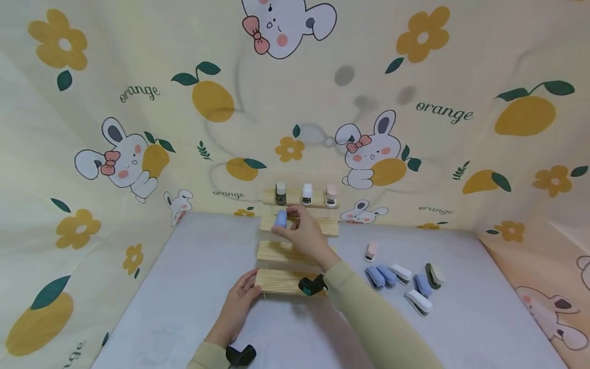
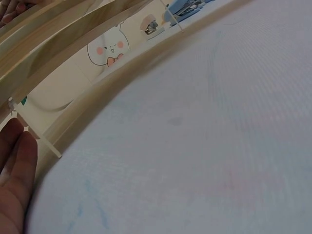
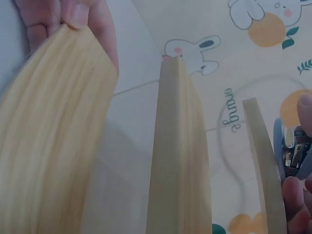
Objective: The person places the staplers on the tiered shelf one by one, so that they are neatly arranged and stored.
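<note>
My right hand (image 1: pixel 308 234) pinches a small blue stapler (image 1: pixel 280 219) at the left part of the second board from the top of a stepped wooden rack (image 1: pixel 278 282). In the right wrist view, the stapler's metal inside (image 3: pixel 295 146) shows beside a board edge, with fingers on it. My left hand (image 1: pixel 237 310) grips the left end of the lowest board, its thumb on top as the right wrist view shows. On the top board stand a dark grey-green stapler (image 1: pixel 280 195), a white stapler (image 1: pixel 307 195) and a pink stapler (image 1: pixel 331 195), all upright.
Right of the rack, a pink stapler (image 1: pixel 371 251), several blue staplers (image 1: pixel 375 278), white staplers (image 1: pixel 418 302) and a grey-green stapler (image 1: pixel 435 275) lie on the pale tabletop (image 1: pixel 184 287). A printed cloth (image 1: pixel 286 102) hangs behind and beside the table.
</note>
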Demonstrator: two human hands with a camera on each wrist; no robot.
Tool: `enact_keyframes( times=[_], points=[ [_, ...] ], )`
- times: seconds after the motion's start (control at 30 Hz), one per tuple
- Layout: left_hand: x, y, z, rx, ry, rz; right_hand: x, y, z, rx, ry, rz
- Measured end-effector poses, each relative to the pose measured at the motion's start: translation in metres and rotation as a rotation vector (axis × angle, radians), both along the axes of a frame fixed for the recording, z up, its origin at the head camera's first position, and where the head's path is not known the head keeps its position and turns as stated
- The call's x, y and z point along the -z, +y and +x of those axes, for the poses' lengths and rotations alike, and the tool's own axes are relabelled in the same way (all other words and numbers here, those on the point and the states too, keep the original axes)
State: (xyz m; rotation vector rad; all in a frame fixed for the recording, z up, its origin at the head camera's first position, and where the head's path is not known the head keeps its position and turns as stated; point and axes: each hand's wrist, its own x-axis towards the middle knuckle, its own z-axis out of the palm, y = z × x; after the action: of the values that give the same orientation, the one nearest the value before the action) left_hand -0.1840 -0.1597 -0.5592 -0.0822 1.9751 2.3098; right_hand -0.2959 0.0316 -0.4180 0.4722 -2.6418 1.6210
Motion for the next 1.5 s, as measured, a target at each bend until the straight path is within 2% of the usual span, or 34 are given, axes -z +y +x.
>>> enact_keyframes(
  times=[0.37,0.6,0.7,0.8,1.0,1.13,1.27,1.5],
  points=[
    [-0.002,0.001,0.001,-0.002,0.012,0.007,-0.005,-0.003,0.002,0.035,-0.046,0.018],
    [-0.008,0.001,-0.003,-0.029,-0.015,-0.134,-0.006,-0.005,0.003,0.049,-0.047,0.025],
    [-0.011,0.002,-0.005,-0.033,-0.002,-0.201,-0.006,-0.006,0.003,0.058,-0.042,0.030],
    [-0.013,0.003,-0.005,-0.032,0.002,-0.227,-0.005,-0.007,0.003,0.063,-0.035,0.034],
    [-0.012,0.002,-0.003,-0.006,-0.009,-0.187,-0.006,-0.007,0.004,0.062,-0.022,0.034],
    [-0.011,0.002,-0.001,0.015,0.009,-0.155,-0.006,-0.008,0.005,0.060,-0.011,0.047],
    [-0.011,0.004,0.000,0.023,0.025,-0.172,-0.003,-0.005,0.005,0.062,-0.010,0.042],
    [-0.014,0.003,0.000,0.033,-0.001,-0.152,0.005,0.016,0.017,0.001,0.031,-0.075]
  ],
)
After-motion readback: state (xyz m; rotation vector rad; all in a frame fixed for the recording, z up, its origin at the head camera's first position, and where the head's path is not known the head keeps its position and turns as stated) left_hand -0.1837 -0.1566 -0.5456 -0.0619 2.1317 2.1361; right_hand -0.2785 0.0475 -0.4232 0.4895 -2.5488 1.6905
